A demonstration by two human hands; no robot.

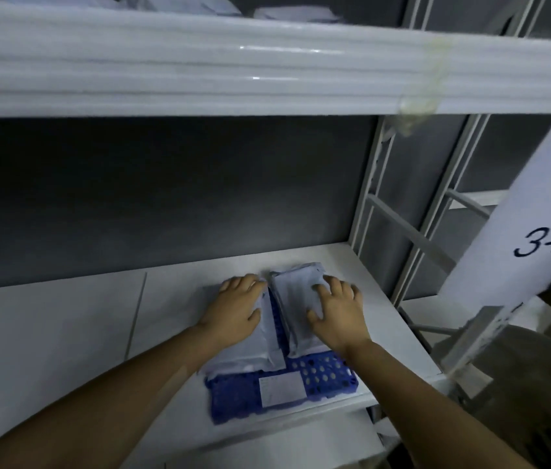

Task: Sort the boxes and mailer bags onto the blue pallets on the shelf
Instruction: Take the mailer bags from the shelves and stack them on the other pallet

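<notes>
"3-2" handwritten on white sign [524, 211], pallet label [282, 388] unreadable

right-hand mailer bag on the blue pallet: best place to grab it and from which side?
Judging by its pose, take the right mailer bag by its near short end, coming from the shelf front. It lies flat and lengthwise on the blue pallet, with that end toward the person. The left mailer bag sits close beside it, and the right hand rests flat on top, so a pinch under the near edge looks easiest.

a white sign [524, 211] marked "3-2" hangs at right, beside grey upright posts [370, 194]; yellowed tape [426, 79] clings above.
</notes>
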